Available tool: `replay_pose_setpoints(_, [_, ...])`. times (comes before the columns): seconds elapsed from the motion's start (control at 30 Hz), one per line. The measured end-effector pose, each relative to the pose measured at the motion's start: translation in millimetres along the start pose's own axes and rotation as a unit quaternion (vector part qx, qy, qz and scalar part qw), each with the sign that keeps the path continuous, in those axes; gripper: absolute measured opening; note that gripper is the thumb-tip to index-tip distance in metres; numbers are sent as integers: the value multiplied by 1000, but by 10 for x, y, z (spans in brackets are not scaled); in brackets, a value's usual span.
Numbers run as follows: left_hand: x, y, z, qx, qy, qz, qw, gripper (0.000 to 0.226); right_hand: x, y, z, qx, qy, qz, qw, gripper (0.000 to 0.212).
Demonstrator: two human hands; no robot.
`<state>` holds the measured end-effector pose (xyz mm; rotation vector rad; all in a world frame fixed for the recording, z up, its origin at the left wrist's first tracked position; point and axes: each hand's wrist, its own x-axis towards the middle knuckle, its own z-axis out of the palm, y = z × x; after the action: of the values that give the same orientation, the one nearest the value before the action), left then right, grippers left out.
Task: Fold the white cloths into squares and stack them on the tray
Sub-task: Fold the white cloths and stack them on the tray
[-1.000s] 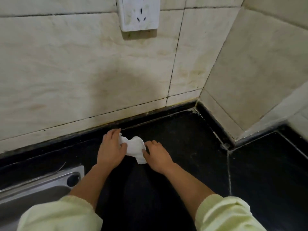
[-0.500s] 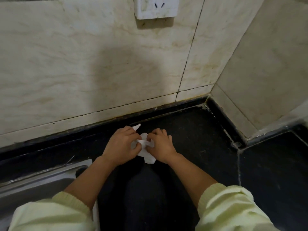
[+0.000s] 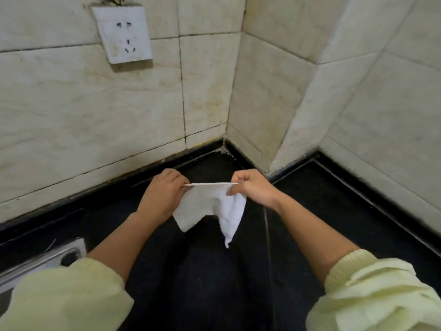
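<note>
Pinching its taut left-to-right top edge, both hands (image 3: 164, 192) (image 3: 253, 189) dangle the cloth (image 3: 210, 206).

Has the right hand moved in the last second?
Yes. The right hand has shifted right, from left of the wall corner to just right of it.

Socket (image 3: 123, 34): white, grimy, wall-mounted.
Wall tiles (image 3: 71, 103): cream, marbled, meeting in a corner.
Tabletop (image 3: 214, 283): black.
Sink (image 3: 35, 266): steel rim, lower left, perhaps with a hole.

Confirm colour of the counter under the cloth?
Black countertop, plain and dark, seen in the head view, the only one.
</note>
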<state>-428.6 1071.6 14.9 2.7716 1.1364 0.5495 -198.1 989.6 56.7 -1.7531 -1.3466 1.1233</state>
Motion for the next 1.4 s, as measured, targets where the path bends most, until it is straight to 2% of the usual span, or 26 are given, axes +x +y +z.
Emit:
replay_pose_setpoints(0.1, [109, 343, -26, -56, -4, 27, 998, 43, -374, 109, -421, 39, 14, 30, 999, 26])
replay_pose_setpoints(0.2, [229, 707, 10, -105, -22, 21, 994, 25, -756, 278, -846, 77, 38, 54, 995, 26])
replay_pose_setpoints(0.33, [405, 1229, 107, -155, -36, 31, 987, 20, -1225, 586, -1338, 94, 95, 72, 988, 27])
replay_pose_setpoints(0.43, [549, 1645, 166, -212, -55, 7, 976, 15, -1504, 847, -1599, 103, 155, 85, 979, 23])
replay_pose_setpoints(0.5, [616, 1911, 204, -255, -53, -27, 965, 12, -1667, 1014, -1743, 107, 190, 92, 972, 27])
replay_pose_setpoints(0.63, [738, 2215, 297, -345, -56, -97, 932, 8, -1921, 1189, -1954, 153, 257, 81, 951, 20])
replay_pose_setpoints(0.8, [816, 2401, 292, -457, -143, -86, 874, 12, -2199, 1332, -2161, 211, 284, 72, 933, 4])
replay_pose_setpoints(0.93, [754, 2414, 316, -409, -297, -68, 860, 8, -2442, 1614, -2158, 228, 252, 119, 933, 21])
replay_pose_setpoints(1.13, [347, 2424, 584, -324, -481, -57, 813, 8, -2798, 2222, -1709, 228, 168, 239, 929, 23])
replay_pose_setpoints(1.23, [105, 2471, 760, -263, -530, -61, 804, 9, -2975, 2463, -1400, 252, 132, 283, 916, 22])
replay_pose_setpoints(1.33, [-79, 2487, 924, -235, -543, -64, 803, 11, -3091, 2583, -1197, 255, 109, 303, 912, 4])
replay_pose_setpoints(1.4, [-134, 2476, 1025, -221, -531, -69, 815, 19, -3090, 2642, -1141, 246, 111, 310, 912, 11])
